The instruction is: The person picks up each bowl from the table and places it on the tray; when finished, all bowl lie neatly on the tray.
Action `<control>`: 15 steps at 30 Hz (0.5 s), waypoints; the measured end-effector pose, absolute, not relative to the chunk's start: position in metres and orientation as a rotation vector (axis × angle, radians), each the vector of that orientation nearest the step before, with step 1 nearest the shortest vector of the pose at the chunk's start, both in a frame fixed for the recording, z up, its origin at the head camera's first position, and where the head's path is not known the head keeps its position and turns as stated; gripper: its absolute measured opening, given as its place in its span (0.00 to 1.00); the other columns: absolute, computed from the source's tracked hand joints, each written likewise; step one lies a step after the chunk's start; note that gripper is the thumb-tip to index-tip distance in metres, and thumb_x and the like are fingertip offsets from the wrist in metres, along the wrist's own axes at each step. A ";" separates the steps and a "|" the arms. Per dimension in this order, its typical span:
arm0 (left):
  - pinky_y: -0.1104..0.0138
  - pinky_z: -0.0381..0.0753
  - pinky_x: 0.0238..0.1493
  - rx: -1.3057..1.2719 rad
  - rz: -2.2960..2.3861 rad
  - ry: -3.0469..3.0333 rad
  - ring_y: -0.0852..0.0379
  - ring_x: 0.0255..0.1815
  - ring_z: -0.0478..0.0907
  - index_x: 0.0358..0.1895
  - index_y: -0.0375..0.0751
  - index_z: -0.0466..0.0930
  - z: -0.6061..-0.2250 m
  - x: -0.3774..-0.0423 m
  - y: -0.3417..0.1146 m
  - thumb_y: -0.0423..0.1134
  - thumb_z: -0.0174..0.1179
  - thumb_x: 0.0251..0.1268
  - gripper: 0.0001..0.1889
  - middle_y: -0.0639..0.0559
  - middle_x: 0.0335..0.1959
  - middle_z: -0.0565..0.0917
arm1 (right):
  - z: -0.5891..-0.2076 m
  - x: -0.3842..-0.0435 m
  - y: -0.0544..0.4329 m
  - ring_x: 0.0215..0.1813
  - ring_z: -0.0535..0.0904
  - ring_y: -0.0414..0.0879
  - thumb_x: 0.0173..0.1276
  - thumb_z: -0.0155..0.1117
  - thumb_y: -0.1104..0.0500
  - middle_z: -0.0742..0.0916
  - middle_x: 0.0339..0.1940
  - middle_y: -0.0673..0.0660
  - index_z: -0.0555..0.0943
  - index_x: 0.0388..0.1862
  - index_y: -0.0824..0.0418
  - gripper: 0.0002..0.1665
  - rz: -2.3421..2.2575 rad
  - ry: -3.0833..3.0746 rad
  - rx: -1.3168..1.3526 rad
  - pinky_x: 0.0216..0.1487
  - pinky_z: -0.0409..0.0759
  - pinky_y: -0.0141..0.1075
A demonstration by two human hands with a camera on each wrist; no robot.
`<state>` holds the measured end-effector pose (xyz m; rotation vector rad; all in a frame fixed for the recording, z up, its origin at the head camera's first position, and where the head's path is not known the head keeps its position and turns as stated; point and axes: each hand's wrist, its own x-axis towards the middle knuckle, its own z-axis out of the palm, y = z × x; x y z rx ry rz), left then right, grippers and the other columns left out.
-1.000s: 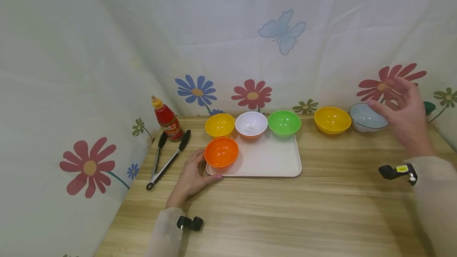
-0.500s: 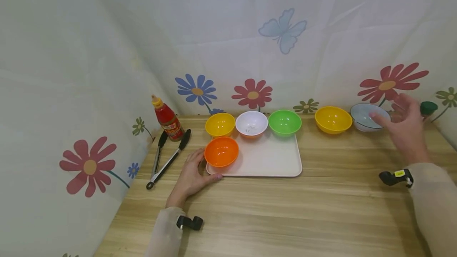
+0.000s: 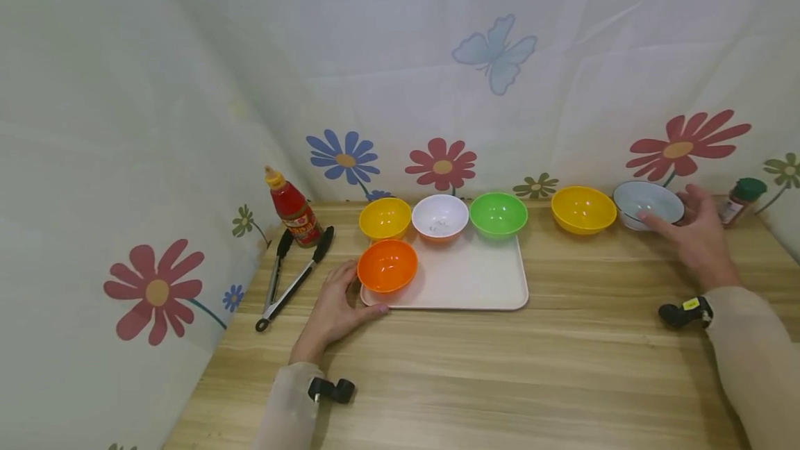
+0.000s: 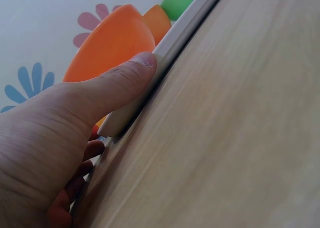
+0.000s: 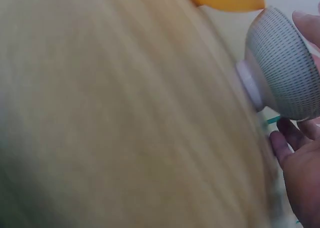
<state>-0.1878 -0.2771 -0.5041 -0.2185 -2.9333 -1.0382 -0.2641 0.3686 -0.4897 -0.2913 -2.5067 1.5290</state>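
My left hand (image 3: pixel 334 314) grips the front left corner of a white tray (image 3: pixel 469 276). Its thumb (image 4: pixel 127 80) lies along the front rim while the fingers bend round the left side, next to an orange bowl (image 3: pixel 387 267) on the tray. At the far right, my right hand (image 3: pixel 696 231) spans a pale blue-grey bowl (image 3: pixel 650 203) with a dark rim. In the right wrist view this bowl (image 5: pixel 282 62) shows a dotted outside; the thumb is just off its rim and the other fingers are loosely bent close to its side.
A yellow bowl (image 3: pixel 384 219), a white bowl (image 3: pixel 440 217) and a green bowl (image 3: pixel 498 215) line the tray's back. Another yellow bowl (image 3: pixel 583 210) adjoins the blue-grey one. A green-capped jar (image 3: pixel 742 201) stands far right. Tongs (image 3: pixel 292 283) and a red sauce bottle (image 3: pixel 295 210) are at left.
My right hand has come down and leftward from above the table to the blue-grey bowl, uncovering the green-capped jar. My left hand and the tray have kept still.
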 end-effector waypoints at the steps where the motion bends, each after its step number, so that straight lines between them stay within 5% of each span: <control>1: 0.35 0.56 0.89 -0.219 -1.033 -2.934 0.39 0.90 0.58 0.87 0.49 0.68 -0.504 -0.188 -0.277 0.71 0.84 0.50 0.62 0.45 0.87 0.68 | -0.491 -0.264 0.369 0.92 0.46 0.72 0.82 0.68 0.37 0.48 0.94 0.71 0.34 0.95 0.54 0.66 1.527 -2.509 -0.286 0.91 0.45 0.65; 15: 0.35 0.56 0.89 -0.216 -1.021 -2.938 0.39 0.89 0.58 0.87 0.48 0.68 -0.505 -0.187 -0.277 0.71 0.84 0.50 0.62 0.45 0.87 0.69 | -0.496 -0.265 0.375 0.88 0.48 0.80 0.78 0.73 0.35 0.45 0.93 0.76 0.33 0.94 0.63 0.73 1.465 -2.619 -0.199 0.86 0.44 0.76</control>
